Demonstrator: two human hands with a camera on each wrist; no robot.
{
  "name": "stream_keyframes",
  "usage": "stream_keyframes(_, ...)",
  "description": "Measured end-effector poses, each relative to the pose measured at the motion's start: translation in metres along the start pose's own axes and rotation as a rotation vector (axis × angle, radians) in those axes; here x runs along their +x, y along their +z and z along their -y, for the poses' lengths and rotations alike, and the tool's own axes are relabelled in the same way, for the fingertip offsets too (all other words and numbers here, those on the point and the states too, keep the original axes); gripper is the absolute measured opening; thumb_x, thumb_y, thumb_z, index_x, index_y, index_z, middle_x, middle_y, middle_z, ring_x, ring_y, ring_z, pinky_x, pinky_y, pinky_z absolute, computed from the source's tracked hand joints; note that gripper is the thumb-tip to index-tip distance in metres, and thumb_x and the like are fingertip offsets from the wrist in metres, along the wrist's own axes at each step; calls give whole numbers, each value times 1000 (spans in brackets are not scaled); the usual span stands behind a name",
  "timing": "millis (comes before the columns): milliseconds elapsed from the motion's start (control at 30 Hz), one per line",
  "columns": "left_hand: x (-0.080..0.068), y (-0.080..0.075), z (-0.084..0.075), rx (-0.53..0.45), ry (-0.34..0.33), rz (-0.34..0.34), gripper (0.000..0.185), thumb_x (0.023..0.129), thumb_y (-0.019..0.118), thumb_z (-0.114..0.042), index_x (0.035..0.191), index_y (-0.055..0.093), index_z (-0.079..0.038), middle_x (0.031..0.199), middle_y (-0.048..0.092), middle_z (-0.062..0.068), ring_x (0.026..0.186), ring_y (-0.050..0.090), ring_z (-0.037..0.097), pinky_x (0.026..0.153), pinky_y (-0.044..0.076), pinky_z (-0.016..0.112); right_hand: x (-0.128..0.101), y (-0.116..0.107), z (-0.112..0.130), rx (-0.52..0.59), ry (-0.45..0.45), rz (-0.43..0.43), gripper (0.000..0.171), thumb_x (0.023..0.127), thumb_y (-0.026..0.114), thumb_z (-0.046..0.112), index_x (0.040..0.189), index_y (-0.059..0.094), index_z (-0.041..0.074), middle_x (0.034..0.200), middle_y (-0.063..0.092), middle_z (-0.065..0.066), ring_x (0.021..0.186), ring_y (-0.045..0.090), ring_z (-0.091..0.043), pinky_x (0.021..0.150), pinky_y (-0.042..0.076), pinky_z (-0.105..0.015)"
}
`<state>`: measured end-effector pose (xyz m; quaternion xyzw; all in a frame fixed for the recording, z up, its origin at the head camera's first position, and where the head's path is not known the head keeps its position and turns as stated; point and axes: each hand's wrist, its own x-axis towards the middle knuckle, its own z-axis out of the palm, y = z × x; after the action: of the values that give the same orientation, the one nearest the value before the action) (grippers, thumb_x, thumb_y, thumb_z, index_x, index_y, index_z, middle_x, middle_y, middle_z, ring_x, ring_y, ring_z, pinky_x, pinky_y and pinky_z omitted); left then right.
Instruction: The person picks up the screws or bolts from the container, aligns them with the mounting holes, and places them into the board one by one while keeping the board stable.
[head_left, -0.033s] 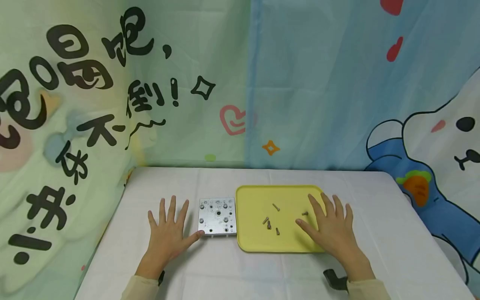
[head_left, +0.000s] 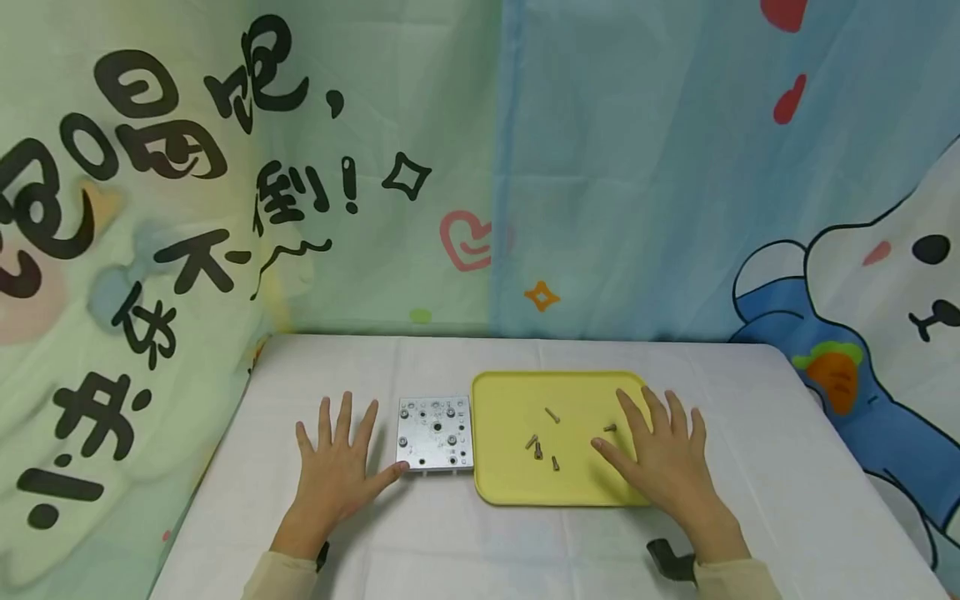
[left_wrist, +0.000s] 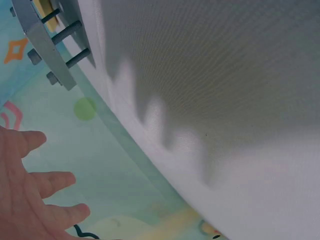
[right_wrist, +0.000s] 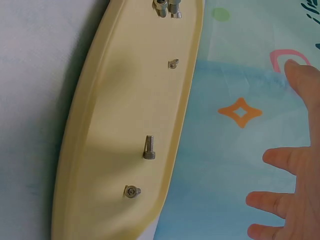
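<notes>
My left hand (head_left: 335, 467) lies flat on the white tablecloth with its fingers spread. Its thumb touches the near left corner of a square metal plate (head_left: 436, 435) with holes and fitted screws. The left wrist view shows this hand (left_wrist: 30, 190) open and the plate's edge (left_wrist: 42, 42) with bolts under it. My right hand (head_left: 660, 454) rests flat and open on the right part of a yellow tray (head_left: 510, 392). Several loose screws (head_left: 537, 450) lie in the tray, one (head_left: 610, 427) by my index finger. In the right wrist view the hand (right_wrist: 292, 200) holds nothing, and a screw (right_wrist: 149, 147) lies on the tray (right_wrist: 100, 125).
A printed cartoon curtain (head_left: 600, 167) hangs close behind and to the sides of the table (head_left: 750, 400). The plate and the tray stand side by side, nearly touching. A black strap part (head_left: 667, 558) sits by my right wrist.
</notes>
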<state>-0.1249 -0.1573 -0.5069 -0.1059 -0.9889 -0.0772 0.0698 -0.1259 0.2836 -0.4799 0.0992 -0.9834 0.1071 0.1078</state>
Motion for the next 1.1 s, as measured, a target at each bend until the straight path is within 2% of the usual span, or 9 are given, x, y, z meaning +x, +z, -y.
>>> stream_keyframes(200,-1,1,2,-11,4,-3,101,83,50,-82,158,32,-16,161,21,25,147,10,50,103,12,80,1,-3,2,-1,-7,-24,76,95,58,58,149,40,8,147,33,-32,137,20,-56,104,8,-76)
stream_keyframes(367,0,2,4,-64,19,-14,101,83,54,-79,158,32,-15,159,26,25,145,18,49,105,21,75,3,-4,4,26,-14,-20,68,98,58,50,148,40,7,144,35,-32,136,22,-56,104,10,-76)
stream_keyframes(500,5,4,3,-111,46,-15,101,84,56,-77,158,31,-13,157,30,25,143,24,49,106,27,70,8,1,6,53,-37,-36,64,98,62,43,146,43,5,141,39,-32,133,28,-56,103,15,-75)
stream_keyframes(733,14,11,1,-159,84,12,103,85,56,-77,159,27,-12,157,29,26,143,26,49,107,29,67,21,13,12,105,-88,-59,58,96,68,31,142,48,0,136,46,-31,127,39,-50,100,25,-72)
stream_keyframes(900,20,16,-1,-187,97,55,105,84,56,-77,159,26,-11,158,28,25,141,28,50,107,32,64,33,19,15,129,-80,-5,55,98,66,29,141,50,-1,134,50,-29,126,42,-48,101,29,-68)
stream_keyframes(1100,26,20,-3,-190,89,144,106,83,53,-80,160,25,-11,157,29,25,141,30,49,101,40,63,47,28,17,173,-53,97,48,99,65,27,137,53,-1,127,56,-29,117,51,-49,92,39,-67)
